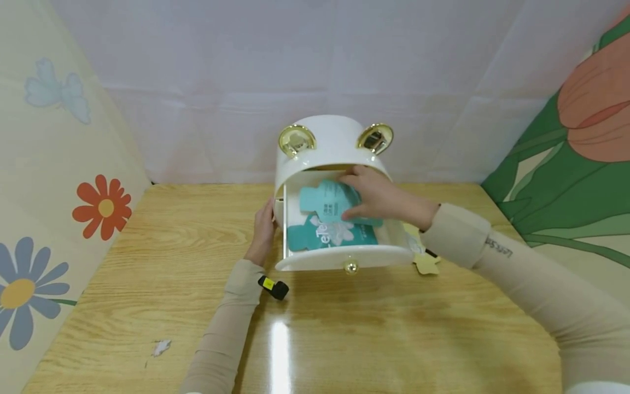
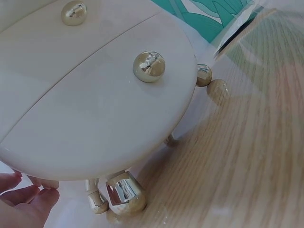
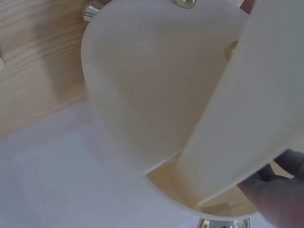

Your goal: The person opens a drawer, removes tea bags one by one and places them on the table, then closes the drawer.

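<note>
A white rounded storage box with two gold ears stands on the table, its upper drawer pulled out. Inside the drawer lies a dark teal sachet with white print, and a lighter teal sachet overlaps it. My right hand reaches into the drawer and pinches the lighter sachet near its right side; the drawer wall hides part of this hand in the right wrist view. My left hand rests against the left side of the box, fingertips at its lower edge in the left wrist view.
Yellow star-edged packaging lies right of the box, partly behind the right sleeve. The lower drawer front is closed, with gold ball feet under the box. A pale cloth wall stands close behind.
</note>
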### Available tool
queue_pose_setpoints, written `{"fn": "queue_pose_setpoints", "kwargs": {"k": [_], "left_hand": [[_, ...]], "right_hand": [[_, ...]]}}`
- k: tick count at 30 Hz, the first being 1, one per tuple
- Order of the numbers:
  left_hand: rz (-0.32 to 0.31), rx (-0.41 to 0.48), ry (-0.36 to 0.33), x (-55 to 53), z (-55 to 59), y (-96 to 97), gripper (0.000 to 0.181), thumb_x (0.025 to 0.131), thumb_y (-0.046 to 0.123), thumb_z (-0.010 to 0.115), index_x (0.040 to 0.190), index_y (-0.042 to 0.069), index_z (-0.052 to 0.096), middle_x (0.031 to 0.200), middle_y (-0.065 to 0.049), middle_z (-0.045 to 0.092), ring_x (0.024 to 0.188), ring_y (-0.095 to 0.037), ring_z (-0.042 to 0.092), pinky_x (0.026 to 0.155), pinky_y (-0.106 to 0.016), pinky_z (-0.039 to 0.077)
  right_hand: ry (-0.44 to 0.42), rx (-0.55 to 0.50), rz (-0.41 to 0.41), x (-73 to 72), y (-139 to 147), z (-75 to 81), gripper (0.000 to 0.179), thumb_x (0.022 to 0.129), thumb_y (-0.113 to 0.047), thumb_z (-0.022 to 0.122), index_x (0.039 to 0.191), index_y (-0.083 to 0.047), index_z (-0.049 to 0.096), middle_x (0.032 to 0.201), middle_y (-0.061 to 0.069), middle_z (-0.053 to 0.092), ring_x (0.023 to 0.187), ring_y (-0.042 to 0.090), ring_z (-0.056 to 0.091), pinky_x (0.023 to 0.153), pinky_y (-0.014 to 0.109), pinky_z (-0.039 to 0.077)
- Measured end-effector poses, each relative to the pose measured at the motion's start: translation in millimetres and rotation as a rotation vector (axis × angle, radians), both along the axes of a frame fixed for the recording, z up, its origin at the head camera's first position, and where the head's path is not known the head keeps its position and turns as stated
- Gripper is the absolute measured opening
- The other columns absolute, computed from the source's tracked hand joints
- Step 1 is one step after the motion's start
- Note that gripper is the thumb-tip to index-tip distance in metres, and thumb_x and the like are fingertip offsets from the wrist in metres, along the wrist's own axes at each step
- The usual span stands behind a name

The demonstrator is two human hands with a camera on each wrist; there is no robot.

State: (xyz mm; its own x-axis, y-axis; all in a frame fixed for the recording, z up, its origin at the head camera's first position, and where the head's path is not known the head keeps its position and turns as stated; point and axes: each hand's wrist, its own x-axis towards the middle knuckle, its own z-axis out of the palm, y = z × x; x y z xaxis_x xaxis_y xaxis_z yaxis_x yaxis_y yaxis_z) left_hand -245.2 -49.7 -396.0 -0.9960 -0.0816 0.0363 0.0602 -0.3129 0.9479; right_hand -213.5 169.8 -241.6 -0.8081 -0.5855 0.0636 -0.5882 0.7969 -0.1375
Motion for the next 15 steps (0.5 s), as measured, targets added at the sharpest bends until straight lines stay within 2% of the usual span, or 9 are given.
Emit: {"fn": "queue_pose_setpoints", "kwargs": {"k": [7, 15], "left_hand": [[-0.02, -0.02, -0.001, -0.8, 0.5, -1.2, 0.04, 0.099, 0.027, 0.035, 0.114, -0.003, 0.055, 0.119, -0.012, 0.055, 0.108, -0.019, 0.048, 0.098, -0.036, 0.039], [-0.001, 0.014, 0.003, -2.0, -0.2, -0.2, 0.04, 0.099, 0.027, 0.036, 0.113, -0.005, 0.055, 0.113, -0.01, 0.056, 0.105, -0.019, 0.049, 0.097, -0.037, 0.04]], "right_hand": [[-0.043, -0.025, -0.044, 1.2, -3.0, 2.8, 0.076, 0.065, -0.03, 0.082, 0.123, 0.004, 0.046, 0.119, 0.02, 0.053, 0.107, 0.034, 0.05, 0.095, 0.045, 0.039], [-0.039, -0.048, -0.071, 5.7, -5.1, 7.5, 0.072, 0.06, -0.026, 0.085, 0.114, 0.0, 0.046, 0.103, 0.015, 0.059, 0.089, 0.027, 0.056, 0.08, 0.039, 0.048]]}}
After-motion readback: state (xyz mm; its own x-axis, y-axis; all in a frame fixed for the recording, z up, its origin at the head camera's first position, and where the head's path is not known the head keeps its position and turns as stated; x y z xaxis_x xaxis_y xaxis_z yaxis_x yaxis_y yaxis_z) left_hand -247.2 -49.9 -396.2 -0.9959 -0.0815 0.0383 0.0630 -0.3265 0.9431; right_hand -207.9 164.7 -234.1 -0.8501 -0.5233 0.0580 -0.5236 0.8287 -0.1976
